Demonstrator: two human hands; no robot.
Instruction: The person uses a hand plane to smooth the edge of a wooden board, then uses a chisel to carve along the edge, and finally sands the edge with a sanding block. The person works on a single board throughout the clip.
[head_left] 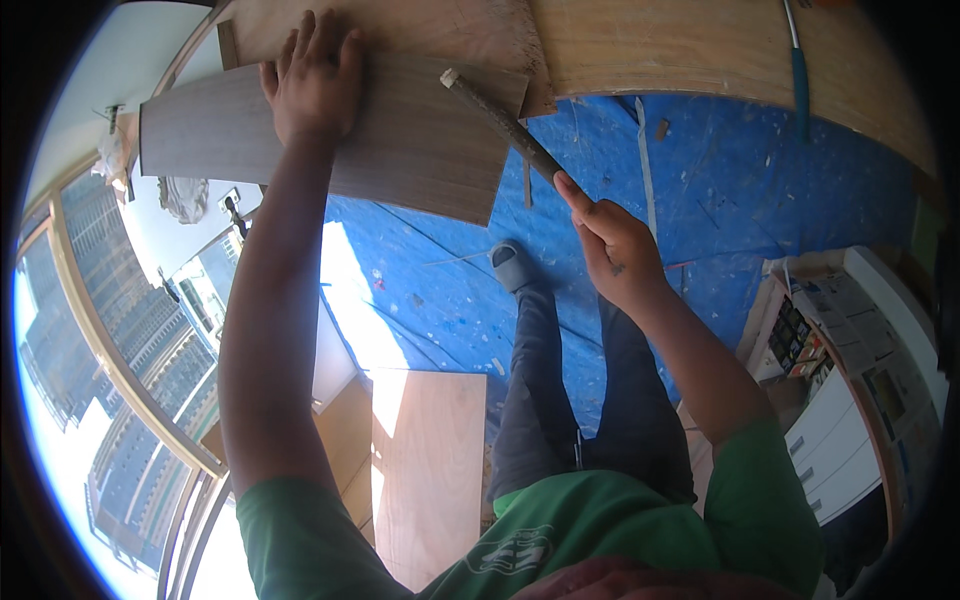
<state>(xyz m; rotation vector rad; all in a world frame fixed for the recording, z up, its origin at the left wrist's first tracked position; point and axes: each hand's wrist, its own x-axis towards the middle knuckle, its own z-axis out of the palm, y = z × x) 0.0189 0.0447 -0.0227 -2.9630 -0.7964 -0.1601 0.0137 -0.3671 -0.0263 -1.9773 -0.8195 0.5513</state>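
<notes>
My left hand [315, 85] lies flat, fingers spread, on a grey-brown wood-grain board [420, 145] that rests on a plywood surface [455, 30]. My right hand [610, 245] grips a dark, worn stick [520, 135] with a pale, rough tip, its index finger laid along the shaft. The stick slants up and left, its tip above the right part of the board; I cannot tell whether it touches.
A blue plastic sheet [740, 190] covers the floor under my feet. A plywood panel [430, 480] lies behind my left leg. A teal-handled tool [801, 90] rests on the bench. Windows [105, 280] line the left; a drawer unit [830, 450] stands right.
</notes>
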